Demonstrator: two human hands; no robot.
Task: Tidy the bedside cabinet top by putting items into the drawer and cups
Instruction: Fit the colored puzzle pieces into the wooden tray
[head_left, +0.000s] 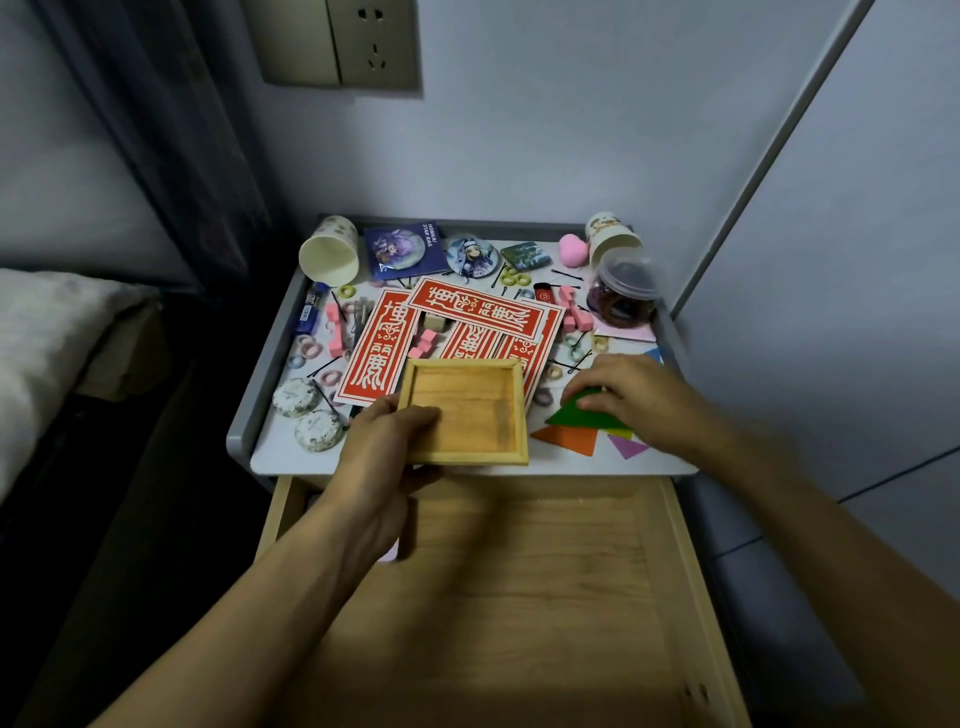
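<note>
My left hand (387, 447) grips the near-left corner of a shallow wooden tray (467, 410), which sits at the front edge of the cabinet top (280, 457). My right hand (631, 397) pinches a green triangular piece (579, 413) lying with an orange piece (569, 439), a purple piece (626, 447) and a yellow-green sliver at the front right. Below the top, the wooden drawer (519, 582) is pulled open. Two paper cups lie on their sides at the back: one left (330, 252), one right (610, 239).
Red paper cards (457, 322), round badges (470, 257), a pink heart sponge (571, 249), a clear jar of hair ties (623, 293), pink blocks, hair rings, bobby pins, a blue tube (309, 312) and two speckled discs (306, 413) litter the top. A bed lies left, walls behind and right.
</note>
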